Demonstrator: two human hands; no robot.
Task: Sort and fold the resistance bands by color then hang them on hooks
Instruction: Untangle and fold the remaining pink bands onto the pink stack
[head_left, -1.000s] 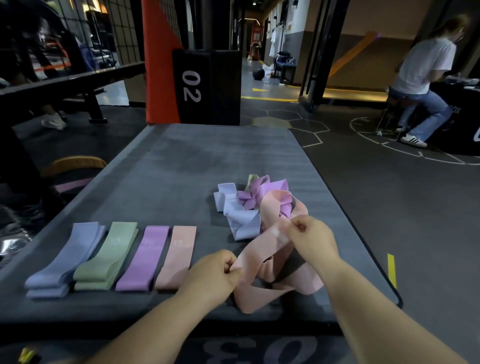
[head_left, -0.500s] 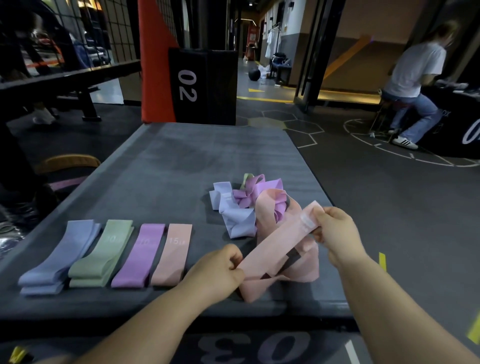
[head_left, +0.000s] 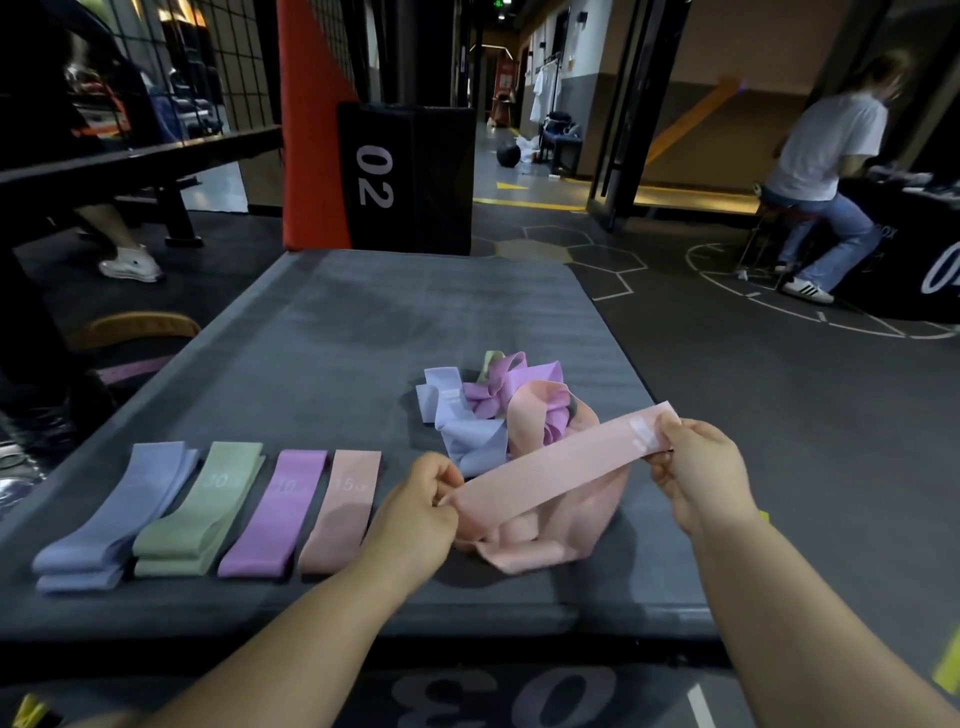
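A pink resistance band (head_left: 561, 465) is stretched flat between my hands above the grey mat (head_left: 322, 332). My left hand (head_left: 421, 512) pinches its near end and my right hand (head_left: 696, 470) pinches its far end. Under it lies a tangled pile of bands (head_left: 488, 410) in lilac, purple, pink and a bit of green. To the left, folded bands lie side by side: lilac (head_left: 114, 512), green (head_left: 200, 506), purple (head_left: 272, 514) and pink (head_left: 340, 512). No hooks are in view.
A black foam block marked 02 (head_left: 405, 176) and an orange pad (head_left: 311, 124) stand behind the mat. A person in a white shirt (head_left: 826, 171) sits at the far right. Dark gym floor (head_left: 779, 415) runs along the mat's right edge.
My right hand has pulled the pink band's end up and to the right, away from my left hand. The band went from a loose loop to a flat, taut strip.
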